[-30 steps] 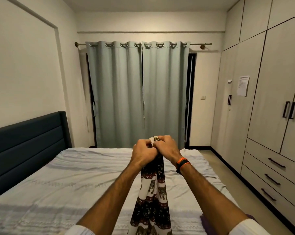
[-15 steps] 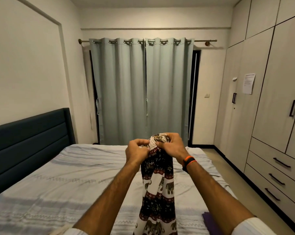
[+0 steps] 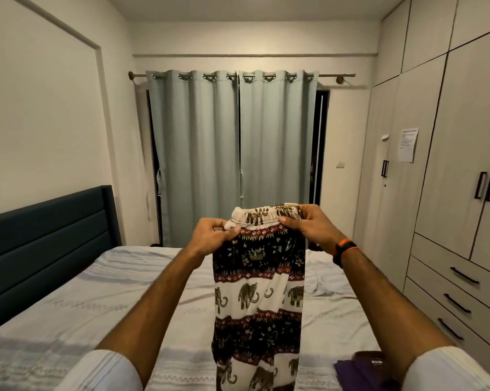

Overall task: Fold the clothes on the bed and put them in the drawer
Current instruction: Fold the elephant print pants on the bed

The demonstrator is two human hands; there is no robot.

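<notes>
Both hands pinch the waistband of the elephant-print trousers [image 3: 259,292], left hand [image 3: 213,235] and right hand [image 3: 311,227] at opposite ends; the trousers hang lengthwise straight down above the bed [image 3: 97,306], seemingly doubled.

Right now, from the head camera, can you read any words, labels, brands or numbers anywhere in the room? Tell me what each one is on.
Nothing can be quoted.
Paper sheet on the wardrobe door: lines of print, too small and blurred to read.
Small white tag left of the sheet: no text can be made out.
Label on the dark folded clothes at the bed's near right: blurred, unreadable.
Elephant-print pants: pattern only, no lettering visible.
</notes>
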